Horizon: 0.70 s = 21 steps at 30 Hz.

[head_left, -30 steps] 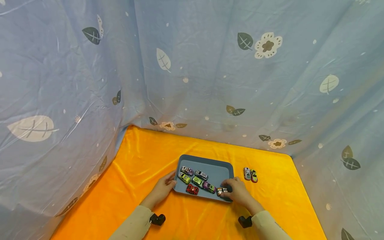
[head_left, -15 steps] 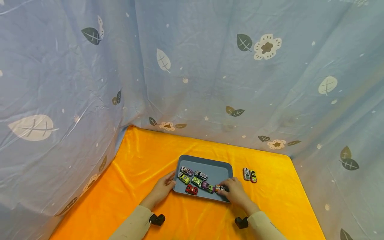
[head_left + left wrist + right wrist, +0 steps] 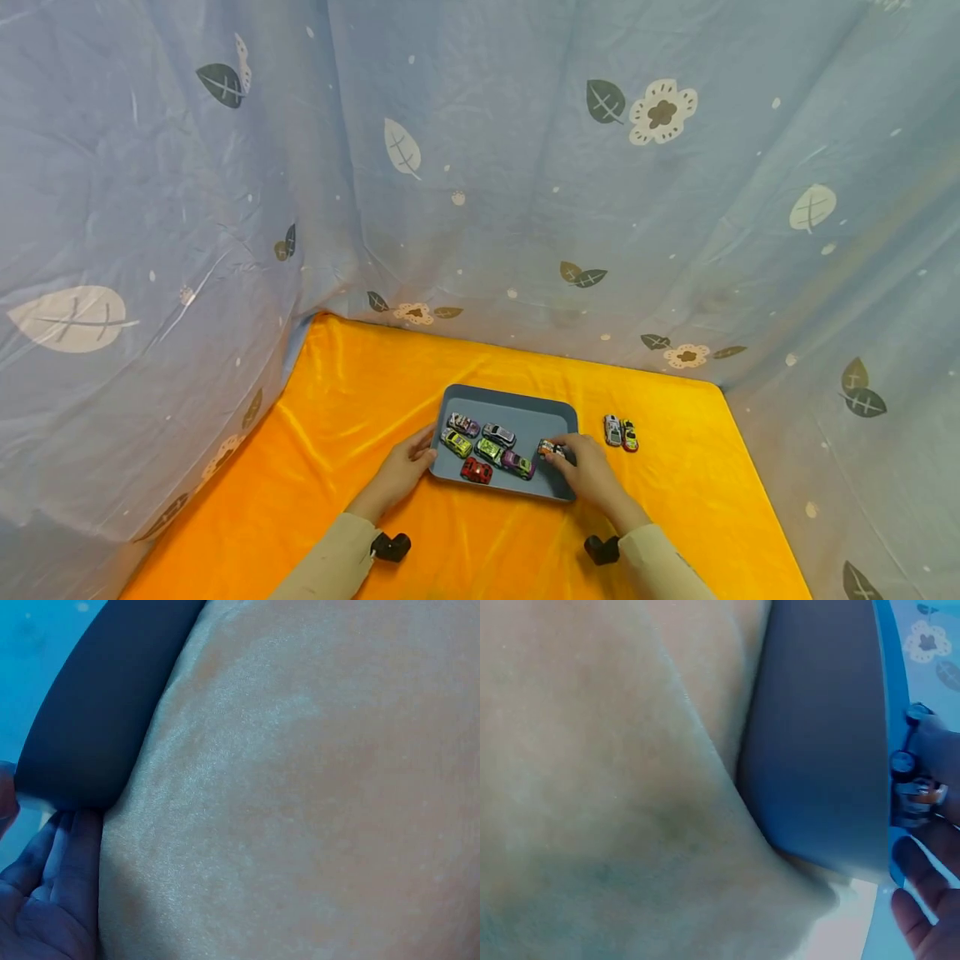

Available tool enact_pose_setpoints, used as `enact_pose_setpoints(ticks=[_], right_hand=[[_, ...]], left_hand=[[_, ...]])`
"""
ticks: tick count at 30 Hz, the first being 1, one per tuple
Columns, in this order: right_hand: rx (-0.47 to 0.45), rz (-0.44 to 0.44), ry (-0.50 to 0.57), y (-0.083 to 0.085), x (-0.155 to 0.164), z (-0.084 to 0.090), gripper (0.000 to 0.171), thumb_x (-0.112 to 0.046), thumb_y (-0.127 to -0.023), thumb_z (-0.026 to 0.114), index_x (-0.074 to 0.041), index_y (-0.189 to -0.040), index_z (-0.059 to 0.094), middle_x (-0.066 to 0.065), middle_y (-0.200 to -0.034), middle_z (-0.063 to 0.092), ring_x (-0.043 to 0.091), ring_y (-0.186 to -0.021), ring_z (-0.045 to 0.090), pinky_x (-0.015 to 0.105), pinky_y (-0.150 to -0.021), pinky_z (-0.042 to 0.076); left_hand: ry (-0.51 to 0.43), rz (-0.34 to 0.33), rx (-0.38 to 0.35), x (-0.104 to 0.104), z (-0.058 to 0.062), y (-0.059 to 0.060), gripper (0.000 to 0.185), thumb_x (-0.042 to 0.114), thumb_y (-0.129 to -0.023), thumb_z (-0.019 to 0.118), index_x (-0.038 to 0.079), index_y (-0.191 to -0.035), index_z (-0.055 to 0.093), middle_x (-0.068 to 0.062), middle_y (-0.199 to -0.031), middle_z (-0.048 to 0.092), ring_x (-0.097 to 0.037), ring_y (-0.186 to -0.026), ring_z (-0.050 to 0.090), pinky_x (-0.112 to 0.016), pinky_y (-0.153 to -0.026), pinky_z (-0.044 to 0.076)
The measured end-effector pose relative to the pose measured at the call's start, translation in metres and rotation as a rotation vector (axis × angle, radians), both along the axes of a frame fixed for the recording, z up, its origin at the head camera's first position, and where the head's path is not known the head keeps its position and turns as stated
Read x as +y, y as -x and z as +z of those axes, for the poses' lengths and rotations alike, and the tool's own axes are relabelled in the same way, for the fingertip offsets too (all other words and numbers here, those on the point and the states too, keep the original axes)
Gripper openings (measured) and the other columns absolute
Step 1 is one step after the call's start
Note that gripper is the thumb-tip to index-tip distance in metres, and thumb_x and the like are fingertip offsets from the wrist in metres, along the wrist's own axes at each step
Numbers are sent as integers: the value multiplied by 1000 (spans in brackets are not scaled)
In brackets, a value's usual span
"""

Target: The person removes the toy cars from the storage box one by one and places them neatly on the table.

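A grey-blue tray (image 3: 534, 411) lies on the orange cloth (image 3: 360, 392) and holds several toy cars. My right hand (image 3: 581, 467) pinches a small orange and white toy car (image 3: 551, 449) over the tray's right half; the car's wheels (image 3: 904, 761) show beside my fingers in the right wrist view. My left hand (image 3: 408, 462) holds the tray's left edge (image 3: 82, 750) with thumb and fingers. A red car (image 3: 476, 472), a purple car (image 3: 517, 463) and two green cars (image 3: 459, 442) sit in the tray.
Two more toy cars (image 3: 621, 432) stand side by side on the cloth right of the tray. A blue leaf-print sheet (image 3: 480, 167) hangs close behind and on both sides. Bare orange cloth lies left of the tray and in front of it.
My right hand has carried the orange and white car from the tray's near right corner up and back toward the middle of its right half. The left hand has stayed on the tray's edge.
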State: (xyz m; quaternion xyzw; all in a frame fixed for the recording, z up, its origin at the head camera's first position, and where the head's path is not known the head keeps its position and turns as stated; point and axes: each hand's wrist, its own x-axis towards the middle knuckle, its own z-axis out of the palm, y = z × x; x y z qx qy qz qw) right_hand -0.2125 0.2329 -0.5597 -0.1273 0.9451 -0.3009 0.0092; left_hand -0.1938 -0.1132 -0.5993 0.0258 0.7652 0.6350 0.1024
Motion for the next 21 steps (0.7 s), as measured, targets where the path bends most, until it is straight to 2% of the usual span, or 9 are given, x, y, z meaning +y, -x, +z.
enact_pose_setpoints(ticks=[3, 9, 15, 21], right_hand=[[5, -51, 68, 1, 2, 3, 33, -28, -89, 71, -14, -119, 68, 5, -115, 64, 27, -109, 56, 51, -98, 44], [30, -110, 156, 0, 8, 11, 39, -32, -90, 70, -11, -122, 65, 6, -115, 63, 24, -101, 57, 47, -89, 50], [76, -156, 169, 2, 15, 14, 40, -34, -91, 69, -9, -122, 65, 6, -112, 63, 23, -98, 57, 44, -85, 51], [124, -243, 205, 4, 27, 8, 38, -35, -91, 69, -9, -118, 66, 5, -105, 64, 22, -92, 57, 41, -81, 50]], left_hand=[[-15, -2, 10, 0, 1, 0, 53, 11, -100, 54, 14, -151, 37, -20, -144, 44, -37, -128, 46, -44, -99, 46], [-25, -3, 9, 0, 3, 0, 53, 10, -100, 54, 15, -151, 37, -20, -145, 43, -37, -129, 45, -44, -99, 45], [-33, -17, -1, -1, 1, 0, 54, 10, -101, 52, 14, -152, 35, -20, -149, 38, -37, -131, 43, -43, -100, 45], [-35, -17, 14, -1, -1, 1, 54, 9, -101, 52, 13, -151, 35, -22, -148, 39, -38, -130, 44, -43, -99, 45]])
